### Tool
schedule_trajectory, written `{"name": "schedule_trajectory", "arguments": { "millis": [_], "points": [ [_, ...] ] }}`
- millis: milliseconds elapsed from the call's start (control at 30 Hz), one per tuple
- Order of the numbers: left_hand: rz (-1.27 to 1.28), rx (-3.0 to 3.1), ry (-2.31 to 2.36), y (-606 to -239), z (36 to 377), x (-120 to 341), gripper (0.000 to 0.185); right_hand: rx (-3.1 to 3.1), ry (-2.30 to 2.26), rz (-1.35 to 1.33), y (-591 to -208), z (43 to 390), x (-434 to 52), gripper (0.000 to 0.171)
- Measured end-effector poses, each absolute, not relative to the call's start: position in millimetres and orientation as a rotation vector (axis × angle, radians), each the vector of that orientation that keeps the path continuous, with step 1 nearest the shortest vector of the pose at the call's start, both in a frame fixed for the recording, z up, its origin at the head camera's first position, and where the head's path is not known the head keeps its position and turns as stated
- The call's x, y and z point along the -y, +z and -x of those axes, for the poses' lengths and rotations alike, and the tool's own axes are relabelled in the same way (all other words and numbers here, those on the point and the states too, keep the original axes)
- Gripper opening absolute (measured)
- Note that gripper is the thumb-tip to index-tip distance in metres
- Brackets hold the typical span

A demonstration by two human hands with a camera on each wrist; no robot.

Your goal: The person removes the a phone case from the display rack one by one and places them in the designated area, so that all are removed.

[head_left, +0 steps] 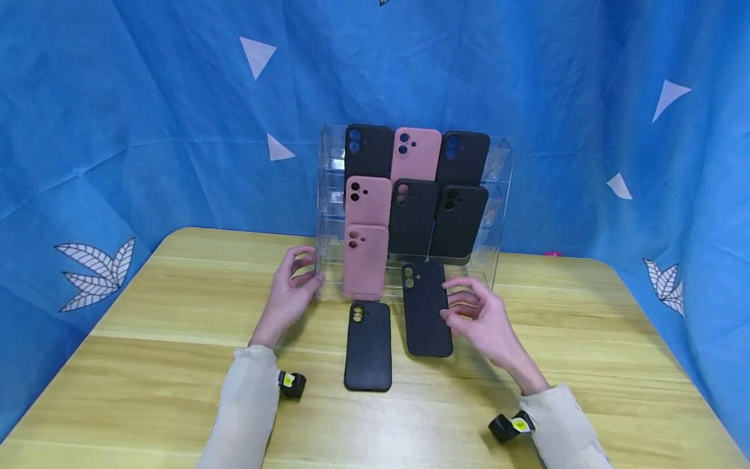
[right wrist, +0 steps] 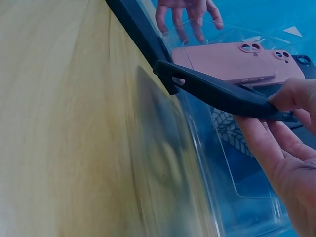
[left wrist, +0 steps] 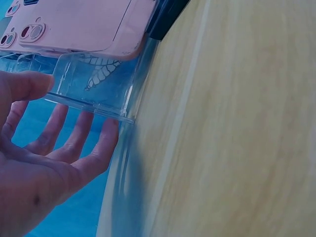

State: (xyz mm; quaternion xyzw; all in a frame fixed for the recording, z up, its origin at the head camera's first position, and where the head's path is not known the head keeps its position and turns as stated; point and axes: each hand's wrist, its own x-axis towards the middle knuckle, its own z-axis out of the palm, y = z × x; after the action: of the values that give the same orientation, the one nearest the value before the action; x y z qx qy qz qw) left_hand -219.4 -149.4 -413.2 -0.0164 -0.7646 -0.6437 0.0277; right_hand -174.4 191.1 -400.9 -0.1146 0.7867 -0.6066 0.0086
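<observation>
A clear acrylic tiered stand [head_left: 501,170] at the back of the table holds several pink and black phone cases; its lowest pink case [head_left: 365,262] leans at the front left. My right hand [head_left: 464,306] pinches the right edge of a black phone case [head_left: 425,314], which is tilted up off the table in front of the stand. In the right wrist view that black case [right wrist: 222,94] sits between thumb and fingers [right wrist: 276,133]. My left hand [head_left: 299,277] is open beside the stand's left edge [left wrist: 94,86], its fingers [left wrist: 74,143] straight. A second black case [head_left: 368,346] lies flat.
The wooden table [head_left: 176,312] has a rounded back edge and blue cloth [head_left: 146,130] hung behind and around it. Small black wrist cameras [head_left: 291,383] [head_left: 511,426] show at both sleeves. Bare wood lies to the left and right of the stand.
</observation>
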Motion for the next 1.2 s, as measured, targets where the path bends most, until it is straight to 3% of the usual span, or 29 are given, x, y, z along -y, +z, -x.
{"name": "schedule_trajectory", "arguments": {
  "millis": [1200],
  "points": [
    [0.053,2.315,-2.058,-413.0,219.3,149.3,0.049,-2.452,-1.609,0.384,-416.2,163.5,-201.6,0.05]
  ]
}}
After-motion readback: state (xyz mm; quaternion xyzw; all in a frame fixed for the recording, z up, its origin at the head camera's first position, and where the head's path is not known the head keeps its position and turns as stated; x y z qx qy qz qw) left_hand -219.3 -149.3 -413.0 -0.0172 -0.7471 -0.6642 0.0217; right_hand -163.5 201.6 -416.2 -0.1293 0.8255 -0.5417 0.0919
